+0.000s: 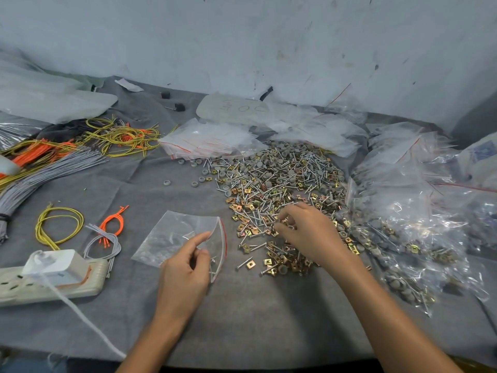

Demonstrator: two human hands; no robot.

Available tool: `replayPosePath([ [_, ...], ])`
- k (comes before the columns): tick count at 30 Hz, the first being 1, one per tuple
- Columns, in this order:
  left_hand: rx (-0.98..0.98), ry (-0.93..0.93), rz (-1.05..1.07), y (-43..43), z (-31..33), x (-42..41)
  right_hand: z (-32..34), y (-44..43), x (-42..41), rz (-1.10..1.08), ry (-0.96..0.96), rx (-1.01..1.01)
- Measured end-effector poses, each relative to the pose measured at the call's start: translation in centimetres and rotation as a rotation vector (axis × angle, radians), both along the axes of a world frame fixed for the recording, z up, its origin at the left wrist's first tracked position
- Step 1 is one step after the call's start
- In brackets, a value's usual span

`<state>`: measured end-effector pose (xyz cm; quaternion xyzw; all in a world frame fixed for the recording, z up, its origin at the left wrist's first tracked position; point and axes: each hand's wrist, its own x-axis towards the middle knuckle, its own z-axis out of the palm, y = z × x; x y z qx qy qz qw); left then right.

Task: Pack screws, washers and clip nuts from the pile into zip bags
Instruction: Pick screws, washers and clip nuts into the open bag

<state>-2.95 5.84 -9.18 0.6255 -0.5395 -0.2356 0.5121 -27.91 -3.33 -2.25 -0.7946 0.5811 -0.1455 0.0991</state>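
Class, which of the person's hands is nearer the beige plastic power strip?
Left. The left hand holds the clear plastic zip bag just right of the beige plastic power strip; the right hand is farther right, fingers in the pile of screws and clip nuts.

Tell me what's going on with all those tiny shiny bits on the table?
A person is packing hardware into bags. The left hand pinches a small clear zip bag at its mouth, where a few screws show. The right hand curls its fingers into the pile of screws, grey washers and gold clip nuts, picking out pieces. Filled bags lie heaped to the right of the pile.
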Motion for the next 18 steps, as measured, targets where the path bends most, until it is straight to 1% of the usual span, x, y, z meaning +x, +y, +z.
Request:
replayPosePath([
  [2,0.003,-0.001,-0.002,0.0,0.1,0.0,0.5,1.5,1.2,0.052,-0.198,0.015],
  [4,0.004,0.001,-0.006,0.0,0.0,0.0,0.6,3.7,3.3,0.187,-0.326,0.042],
  [5,0.006,0.004,-0.008,0.0,0.0,0.0,0.3,4.7,4.4,0.262,-0.334,0.051],
  [7,0.012,0.012,-0.009,-0.1,-0.1,0.1,-0.7,6.2,6.6,0.351,-0.245,0.025],
  [10,0.023,0.032,-0.003,0.0,-0.1,0.1,-1.7,6.5,8.6,0.332,-0.038,-0.082],
  [12,0.03,0.046,-0.004,0.0,0.0,0.0,-1.8,6.2,9.1,0.328,0.028,-0.114],
  [14,0.015,0.028,-0.004,0.1,0.0,0.0,-1.7,6.1,9.0,0.332,0.001,-0.119],
  [16,-0.004,0.003,0.003,0.1,0.2,0.0,-1.1,5.8,8.1,0.319,-0.088,-0.084],
  [18,-0.001,0.008,0.009,0.1,0.3,0.0,-0.5,4.9,6.2,0.235,-0.192,-0.037],
])
